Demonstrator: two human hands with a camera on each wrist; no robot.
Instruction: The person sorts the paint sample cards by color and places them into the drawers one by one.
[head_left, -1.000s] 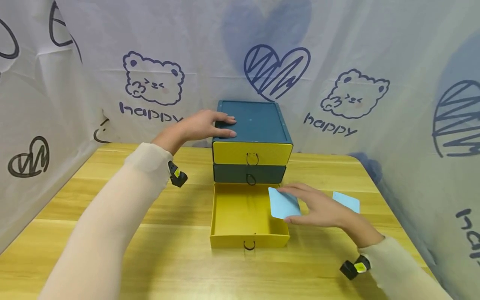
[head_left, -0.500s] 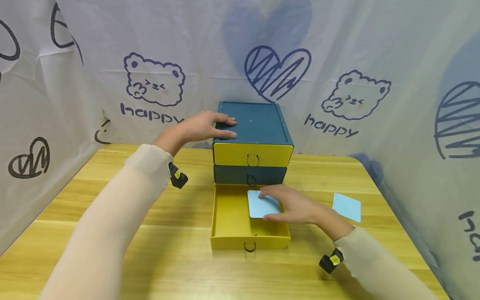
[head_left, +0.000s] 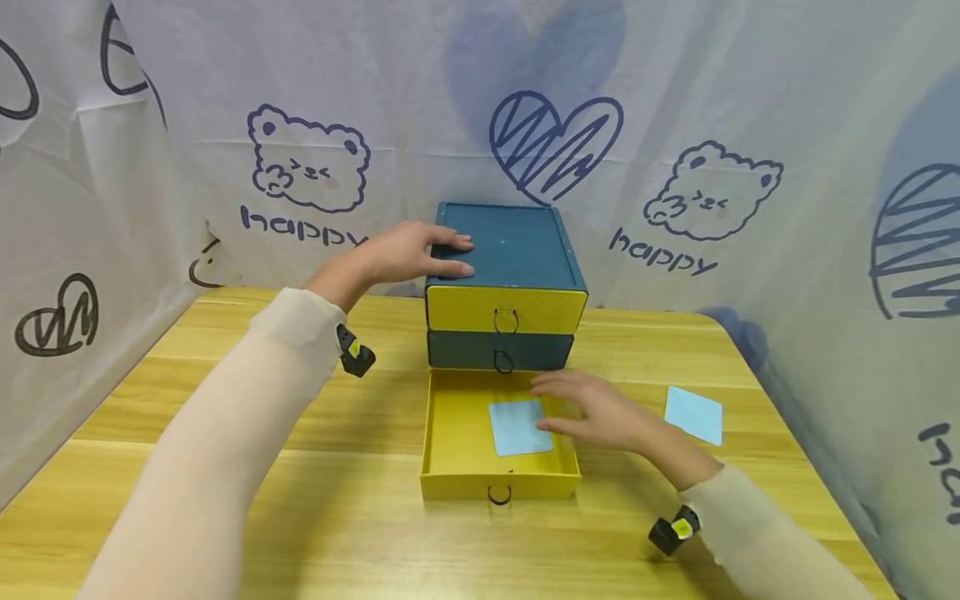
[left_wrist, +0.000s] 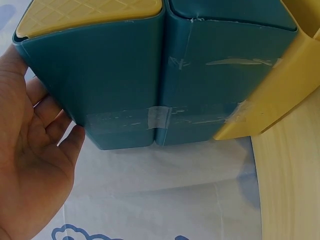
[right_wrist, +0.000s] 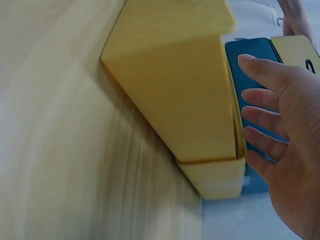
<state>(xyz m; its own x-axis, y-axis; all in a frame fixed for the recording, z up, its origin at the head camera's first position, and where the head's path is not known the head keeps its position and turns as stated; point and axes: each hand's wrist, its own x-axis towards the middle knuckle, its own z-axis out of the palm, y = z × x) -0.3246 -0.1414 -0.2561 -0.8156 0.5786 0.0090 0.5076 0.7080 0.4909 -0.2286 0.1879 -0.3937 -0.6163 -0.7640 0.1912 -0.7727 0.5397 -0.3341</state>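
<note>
A drawer box [head_left: 510,243] with a dark teal top stands in the middle of the table. My left hand [head_left: 401,252] rests on its top at the left edge, fingers reaching over the lid. Its bottom yellow drawer [head_left: 457,425] is pulled out. Flat inside, toward the right, lies a pale blue square card [head_left: 517,429]. Just over the drawer's right wall, my right hand [head_left: 600,411] has its thumb and fingers apart, holding nothing; the thumb tip overlaps the card's edge. In the right wrist view the right hand [right_wrist: 295,130] shows spread fingers.
Another pale blue card [head_left: 693,414] lies on the wooden table [head_left: 345,500], right of the drawer. Above the pulled-out drawer are a teal drawer [head_left: 468,349] and a yellow drawer [head_left: 465,310], both pushed in, with loop pulls. A printed cloth [head_left: 420,100] hangs behind.
My right hand carried the card leftward over the bottom drawer and let go of it; the card now lies inside. The hand has drawn back slightly right. My left hand stays in place.
</note>
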